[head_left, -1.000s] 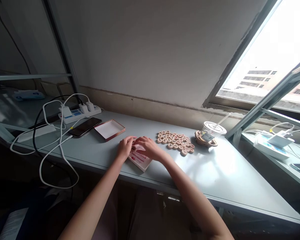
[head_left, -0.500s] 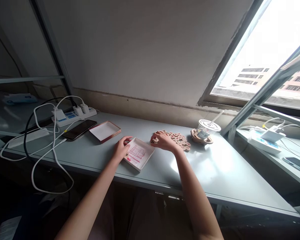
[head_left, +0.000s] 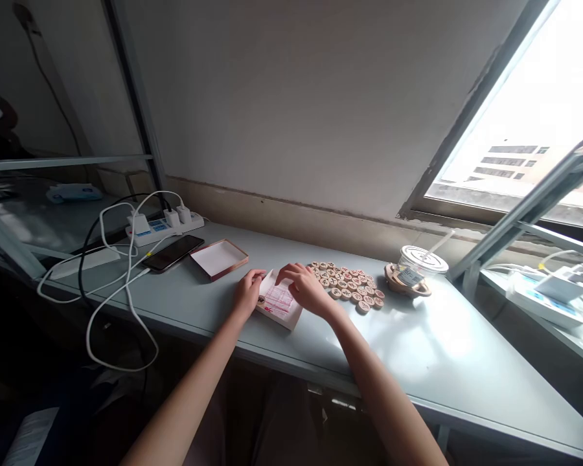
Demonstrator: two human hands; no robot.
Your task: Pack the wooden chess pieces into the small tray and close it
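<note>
A: Position of the box (head_left: 294, 318)?

B: On the table (head_left: 418, 353), open side up, pink lines drawn on its floor. Taken as the clock's centre, with the wall (head_left: 311, 116) at 12.

A: Left hand (head_left: 247, 292)?

B: At 9 o'clock, against the box's edge, fingers bent. Cannot tell how firmly it grips. One round piece (head_left: 261, 300) shows just beside the thumb.

A: Right hand (head_left: 305, 288)?

B: At 2 o'clock, over the box's edge, fingers curved down and inward. Fingertips partly hidden; cannot tell whether they grasp anything.

A: Other pieces?

B: A close cluster of marked wooden discs (head_left: 347, 285), lying flat near 2 o'clock, just past the right hand.

A: Surroundings?

B: Shallow lid (head_left: 218, 257) at 10 o'clock, white inside. Phone (head_left: 175, 252) beyond it, same bearing. Lidded cup (head_left: 420, 260) with straw, toward 2 o'clock, beyond the discs.
</note>
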